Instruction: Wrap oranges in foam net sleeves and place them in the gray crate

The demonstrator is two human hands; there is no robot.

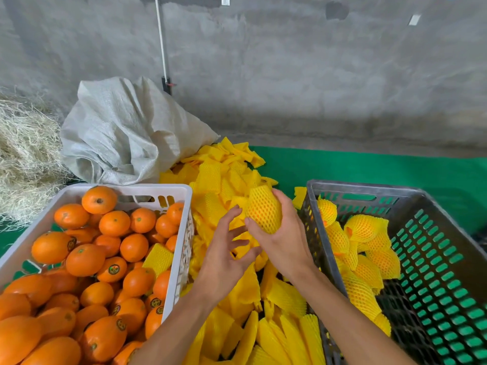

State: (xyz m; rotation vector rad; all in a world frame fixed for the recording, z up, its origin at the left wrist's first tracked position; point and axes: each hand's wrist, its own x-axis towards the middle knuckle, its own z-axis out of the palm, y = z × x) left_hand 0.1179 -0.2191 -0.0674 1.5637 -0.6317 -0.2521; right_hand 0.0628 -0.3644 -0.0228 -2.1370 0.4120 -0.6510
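My right hand [283, 238] grips an orange wrapped in a yellow foam net sleeve [264, 209], held over the pile of loose yellow sleeves [216, 185] between the two crates. My left hand [226, 254] hovers just left of it with fingers spread and holds nothing. The white crate [181, 191] on the left is full of bare oranges [110, 259]. The gray crate [369, 189] on the right holds several wrapped oranges [363, 227] along its left side.
One loose yellow sleeve [158, 258] lies on the oranges in the white crate. A woven white sack [123, 133] and a heap of straw [23, 159] stand at the back left. Green matting [369, 164] covers the surface, with a concrete wall behind.
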